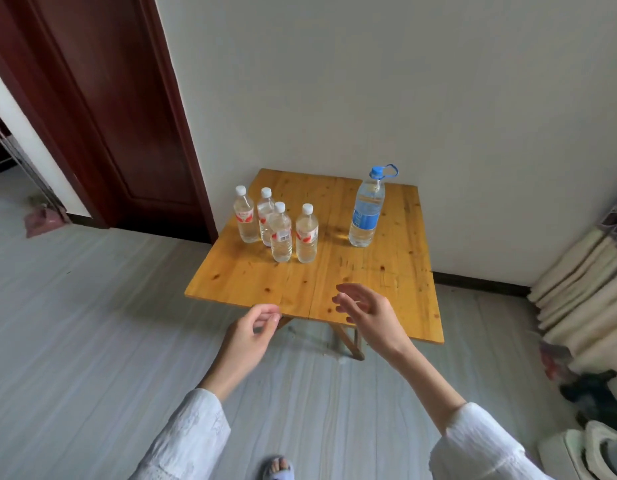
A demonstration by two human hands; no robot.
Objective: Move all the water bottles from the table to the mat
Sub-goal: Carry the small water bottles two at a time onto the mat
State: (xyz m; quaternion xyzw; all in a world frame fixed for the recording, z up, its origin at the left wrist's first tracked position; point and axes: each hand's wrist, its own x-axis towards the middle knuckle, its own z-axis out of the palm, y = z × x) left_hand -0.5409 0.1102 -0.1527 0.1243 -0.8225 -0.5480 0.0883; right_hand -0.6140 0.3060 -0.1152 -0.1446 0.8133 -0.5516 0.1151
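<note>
Standing on the table point(397, 292): four small bottles point(281, 233), one large bottle point(366, 213).

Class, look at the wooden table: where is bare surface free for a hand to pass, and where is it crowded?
Free: the near strip of the table in front of the bottles, and the gap between the four small bottles and the large blue-labelled bottle. Crowded: the far-left part, where the small bottles cluster tightly. Both hands, left and right, are empty.
</note>
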